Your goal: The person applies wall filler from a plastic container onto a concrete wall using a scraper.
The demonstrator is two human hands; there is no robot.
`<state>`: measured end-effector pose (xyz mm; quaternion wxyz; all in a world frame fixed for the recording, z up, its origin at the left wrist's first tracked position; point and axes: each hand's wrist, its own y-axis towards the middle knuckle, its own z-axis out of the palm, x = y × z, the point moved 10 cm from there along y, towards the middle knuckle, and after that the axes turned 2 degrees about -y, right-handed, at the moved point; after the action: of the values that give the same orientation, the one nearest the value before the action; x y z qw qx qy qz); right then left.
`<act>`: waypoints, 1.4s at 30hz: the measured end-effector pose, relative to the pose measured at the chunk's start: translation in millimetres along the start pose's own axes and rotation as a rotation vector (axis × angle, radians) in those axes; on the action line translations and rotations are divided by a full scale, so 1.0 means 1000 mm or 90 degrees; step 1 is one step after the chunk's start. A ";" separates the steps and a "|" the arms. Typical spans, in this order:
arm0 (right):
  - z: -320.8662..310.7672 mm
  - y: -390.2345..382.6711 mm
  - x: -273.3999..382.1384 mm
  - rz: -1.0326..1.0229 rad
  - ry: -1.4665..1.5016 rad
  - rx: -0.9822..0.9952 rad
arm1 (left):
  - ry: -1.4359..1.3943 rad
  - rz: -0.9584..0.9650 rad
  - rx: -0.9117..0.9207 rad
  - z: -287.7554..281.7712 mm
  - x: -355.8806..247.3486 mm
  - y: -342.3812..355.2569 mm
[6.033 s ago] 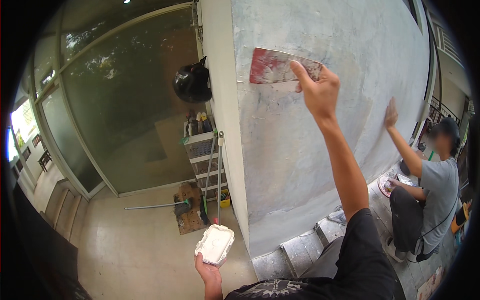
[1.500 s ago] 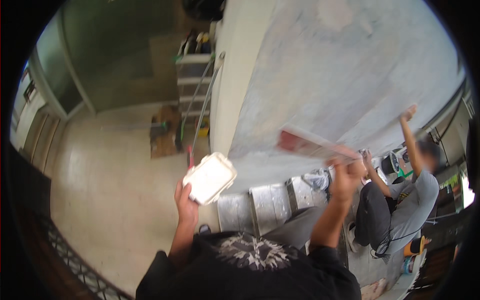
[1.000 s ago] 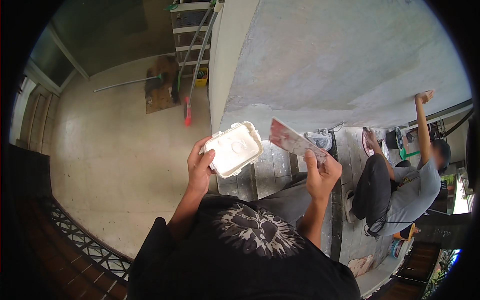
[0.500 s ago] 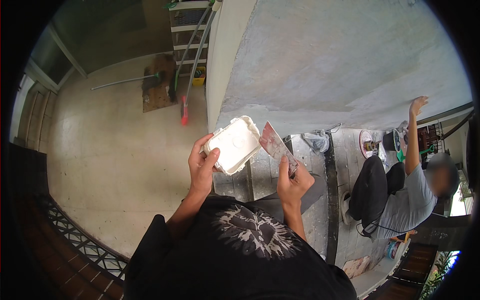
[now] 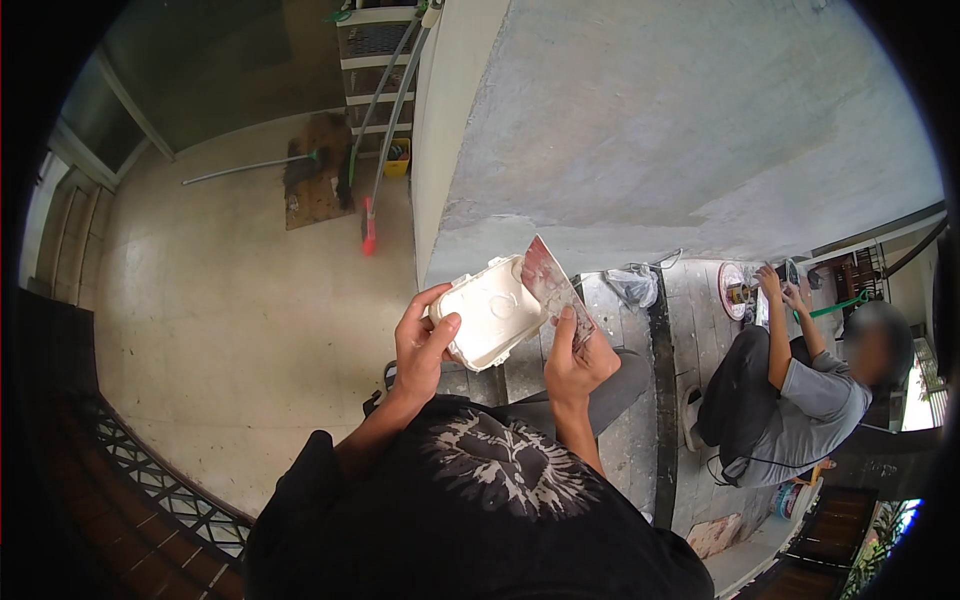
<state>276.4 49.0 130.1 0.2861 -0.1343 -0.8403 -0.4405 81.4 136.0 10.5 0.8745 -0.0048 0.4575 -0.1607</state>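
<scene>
In my left hand (image 5: 424, 345) is a shallow white plastic tub (image 5: 490, 312), gripped by its left side with the thumb over the rim. Whitish paste coats its inside. My right hand (image 5: 580, 360) is closed round a flat reddish putty knife (image 5: 552, 285), thumb on the blade's face. White smears cover the blade, and its left edge meets or overlaps the tub's right rim; whether it touches the paste I cannot tell. Beyond both hands rises a grey, patchily skim-coated wall (image 5: 640, 130).
A co-worker in a grey shirt (image 5: 825, 395) crouches at the right, hands near a round container (image 5: 738, 290). A clear plastic bag (image 5: 632, 287) lies at the wall's foot. Left, a broom (image 5: 250, 167) rests on stained cardboard (image 5: 318, 190); a red-headed broom (image 5: 369, 228) leans by drawers (image 5: 375, 75).
The tub has shifted slightly right and toward me, and its right rim now meets the putty knife's blade. The co-worker's raised arm has come down from the wall to the containers.
</scene>
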 end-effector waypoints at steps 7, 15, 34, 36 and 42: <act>0.008 -0.002 -0.031 0.044 0.154 0.040 | -0.089 -0.032 0.004 -0.001 -0.003 0.007; 0.013 0.004 -0.026 0.053 0.262 0.107 | -0.111 -0.033 0.022 -0.006 -0.012 0.016; -0.011 0.007 -0.041 0.255 0.325 -0.004 | -0.130 0.009 0.021 -0.008 -0.017 0.017; 0.007 0.002 -0.055 0.375 0.583 -0.035 | -0.141 -0.005 0.011 -0.009 -0.015 0.016; 0.005 -0.001 -0.055 0.370 0.516 -0.029 | -0.109 -0.010 0.014 -0.009 -0.013 0.016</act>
<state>318.0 53.8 94.8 0.6974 -0.1870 -0.5797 -0.3776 71.3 155.8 13.1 0.9094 -0.0125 0.3790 -0.1712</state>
